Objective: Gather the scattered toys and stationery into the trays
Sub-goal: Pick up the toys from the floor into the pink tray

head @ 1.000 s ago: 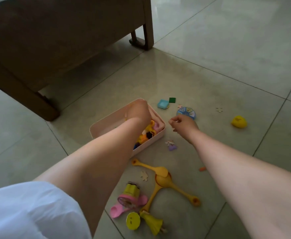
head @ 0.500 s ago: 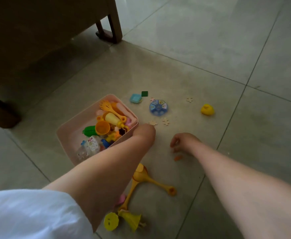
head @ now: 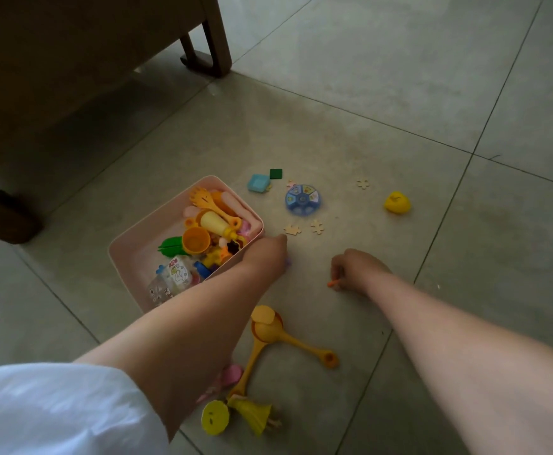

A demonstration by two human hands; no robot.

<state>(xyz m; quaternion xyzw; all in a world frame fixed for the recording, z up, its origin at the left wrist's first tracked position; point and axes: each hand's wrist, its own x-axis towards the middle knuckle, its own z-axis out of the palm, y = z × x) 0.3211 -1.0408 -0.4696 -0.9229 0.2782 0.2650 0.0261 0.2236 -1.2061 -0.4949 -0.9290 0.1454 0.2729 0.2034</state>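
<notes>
Floor [head: 383, 103]: smooth, glossy grey tiles.
Tray [head: 137, 247]: pale pink plastic, rounded corners, holding a heap of bright toys.
Left hand [head: 265, 254]: fingers curled beside the tray's near corner, a small purple piece [head: 287, 262] showing at its edge; the grip itself cannot be told.
Right hand [head: 355, 269]: curled on the floor, pinching a thin orange stick [head: 333, 283].
Duck [head: 397, 202]: yellow, rounded, well apart to the right.
</notes>
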